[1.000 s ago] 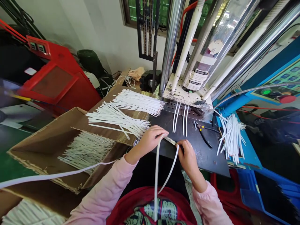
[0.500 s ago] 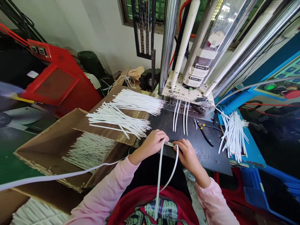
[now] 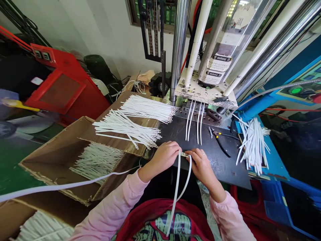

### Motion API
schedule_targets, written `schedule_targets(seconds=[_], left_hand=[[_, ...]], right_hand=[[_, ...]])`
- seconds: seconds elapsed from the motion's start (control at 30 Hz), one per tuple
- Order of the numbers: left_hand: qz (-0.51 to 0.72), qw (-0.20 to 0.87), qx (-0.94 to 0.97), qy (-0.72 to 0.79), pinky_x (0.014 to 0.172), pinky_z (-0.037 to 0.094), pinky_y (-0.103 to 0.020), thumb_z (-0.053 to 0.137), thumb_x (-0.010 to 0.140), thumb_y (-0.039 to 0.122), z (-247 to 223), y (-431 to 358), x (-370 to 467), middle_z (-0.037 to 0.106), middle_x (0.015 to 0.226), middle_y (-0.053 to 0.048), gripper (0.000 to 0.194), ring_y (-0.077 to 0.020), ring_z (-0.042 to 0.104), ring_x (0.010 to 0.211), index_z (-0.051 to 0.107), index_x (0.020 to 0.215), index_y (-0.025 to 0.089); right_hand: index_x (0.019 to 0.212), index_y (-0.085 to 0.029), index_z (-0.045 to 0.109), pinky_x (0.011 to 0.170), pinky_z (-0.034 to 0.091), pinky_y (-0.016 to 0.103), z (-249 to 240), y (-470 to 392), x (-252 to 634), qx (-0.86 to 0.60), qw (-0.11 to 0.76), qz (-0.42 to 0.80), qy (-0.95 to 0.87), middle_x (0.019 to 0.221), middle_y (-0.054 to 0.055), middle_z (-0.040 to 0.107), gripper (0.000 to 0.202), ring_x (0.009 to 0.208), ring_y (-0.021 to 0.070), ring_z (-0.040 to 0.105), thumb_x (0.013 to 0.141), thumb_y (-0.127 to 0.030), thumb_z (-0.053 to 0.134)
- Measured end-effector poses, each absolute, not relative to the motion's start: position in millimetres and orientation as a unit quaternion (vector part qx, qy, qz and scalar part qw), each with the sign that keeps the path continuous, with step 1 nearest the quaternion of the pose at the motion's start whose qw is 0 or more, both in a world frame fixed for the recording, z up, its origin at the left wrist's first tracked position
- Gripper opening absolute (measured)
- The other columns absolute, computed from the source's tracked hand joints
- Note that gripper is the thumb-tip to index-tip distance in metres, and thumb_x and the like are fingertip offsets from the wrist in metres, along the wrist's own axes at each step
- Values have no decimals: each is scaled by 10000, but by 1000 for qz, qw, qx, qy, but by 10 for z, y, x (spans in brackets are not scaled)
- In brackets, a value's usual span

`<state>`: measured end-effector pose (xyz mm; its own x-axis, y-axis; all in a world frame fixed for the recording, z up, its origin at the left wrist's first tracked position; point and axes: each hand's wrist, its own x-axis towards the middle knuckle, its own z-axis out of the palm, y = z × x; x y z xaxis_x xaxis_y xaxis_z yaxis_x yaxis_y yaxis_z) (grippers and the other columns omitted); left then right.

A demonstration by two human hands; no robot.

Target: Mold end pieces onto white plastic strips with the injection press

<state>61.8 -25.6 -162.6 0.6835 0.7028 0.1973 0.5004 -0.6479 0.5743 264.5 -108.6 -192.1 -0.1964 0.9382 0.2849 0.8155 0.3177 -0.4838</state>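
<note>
My hands are on the near side of the press (image 3: pixel 200 93), over the front edge of the black table (image 3: pixel 173 132). My left hand (image 3: pixel 167 154) is curled, thumb and fingers pinched together on one of the white cords (image 3: pixel 178 177); my right hand (image 3: pixel 202 164) pinches the other, fingers bent nearly closed. Both cords droop toward my shirt, and I cannot tell whether they join lower down. A small bar (image 3: pixel 185 154) shows between my fingertips; how firmly each hand grips it is hidden.

If either pinch loosens, the hanging weight could pull a cord end off the bar or turn it askew. Lifting toward the press, I could snag the four strips (image 3: pixel 193 124) jutting from its front, or knock the pliers (image 3: pixel 222 144) lying right of them. A wide left elbow could sweep the pile (image 3: pixel 125 127) left of the press.
</note>
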Motion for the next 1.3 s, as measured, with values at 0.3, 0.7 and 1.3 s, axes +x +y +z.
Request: schedule_targets(seconds=[0.3,0.7,1.3], left_hand=[[164,157,920,319,846,429,-343,400,1048,218,-1617,-359,588,693,1018,-19,265,-190,611,931,657,990,189],[247,270,882,297,893,467,-313,511,971,131,-1594,-251,451,720,1080,-11,209,-166,656,991,672,1070,220],[218,112,809,535,959,424,-415,533,912,108,-1325,1339,639,751,1098,-64,245,-261,658,1053,727,1025,206]], right_hand=[[1236,-235,624,859,480,438,-1907,-1107,2602,-578,274,117,-760,1055,89,627,269,937,255,547,1005,-190,493],[1135,-247,693,895,519,367,-1485,-368,2781,-551,305,205,-749,1071,60,688,249,995,210,646,962,-180,526],[904,-197,713,735,423,320,-1280,182,2484,-577,98,-170,-793,938,77,654,211,855,221,581,990,-203,520]])
